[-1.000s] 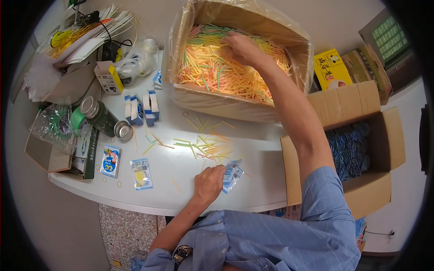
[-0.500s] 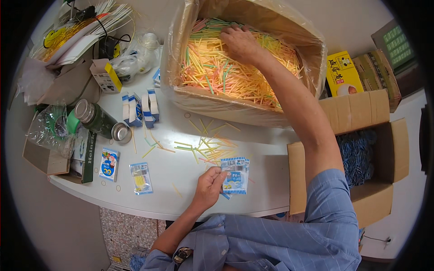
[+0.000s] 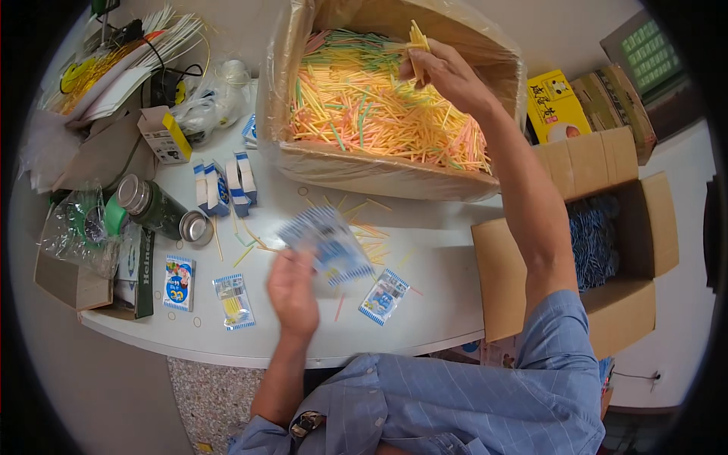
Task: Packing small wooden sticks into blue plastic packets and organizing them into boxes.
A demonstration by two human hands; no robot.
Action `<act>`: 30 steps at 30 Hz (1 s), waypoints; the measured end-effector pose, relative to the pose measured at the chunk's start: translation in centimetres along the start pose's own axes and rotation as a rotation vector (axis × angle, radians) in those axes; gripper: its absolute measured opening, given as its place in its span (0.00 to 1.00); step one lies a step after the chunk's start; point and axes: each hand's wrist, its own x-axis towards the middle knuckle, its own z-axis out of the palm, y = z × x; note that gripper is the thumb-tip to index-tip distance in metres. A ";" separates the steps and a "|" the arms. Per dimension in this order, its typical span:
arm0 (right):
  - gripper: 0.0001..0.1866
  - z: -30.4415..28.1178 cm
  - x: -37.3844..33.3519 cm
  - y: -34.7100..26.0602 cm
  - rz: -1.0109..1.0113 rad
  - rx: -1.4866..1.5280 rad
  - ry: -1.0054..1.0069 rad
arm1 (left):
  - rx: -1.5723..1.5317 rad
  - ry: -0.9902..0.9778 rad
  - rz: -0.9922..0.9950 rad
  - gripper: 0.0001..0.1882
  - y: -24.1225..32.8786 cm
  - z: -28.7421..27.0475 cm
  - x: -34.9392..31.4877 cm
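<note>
Nearest the person, on the white table (image 3: 428, 322) well short of the big box (image 3: 379, 168), a blue-and-white packet (image 3: 384, 296) lies flat. Also on the box's near side, the left hand (image 3: 294, 296), a little blurred, has its fingers gripping another packet (image 3: 337, 246) over the loose sticks (image 3: 371, 252) strewn in front of the box. Farther off, above the box's right half, I see the right hand (image 3: 453, 78) pinching a small bunch of yellow sticks (image 3: 417, 39) over the colourful pile (image 3: 379, 106) inside it.
</note>
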 end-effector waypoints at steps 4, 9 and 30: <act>0.14 1.3 -4.6 -5.9 0.477 0.573 -0.193 | -0.235 -0.046 0.256 0.08 7.3 3.8 6.8; 0.15 6.5 -10.2 -8.6 0.670 0.927 -0.514 | -0.319 -0.251 0.202 0.09 7.3 7.6 10.5; 0.13 20.9 -26.7 -5.5 0.717 1.152 -0.329 | -0.204 -0.053 -0.265 0.07 -3.1 3.3 1.0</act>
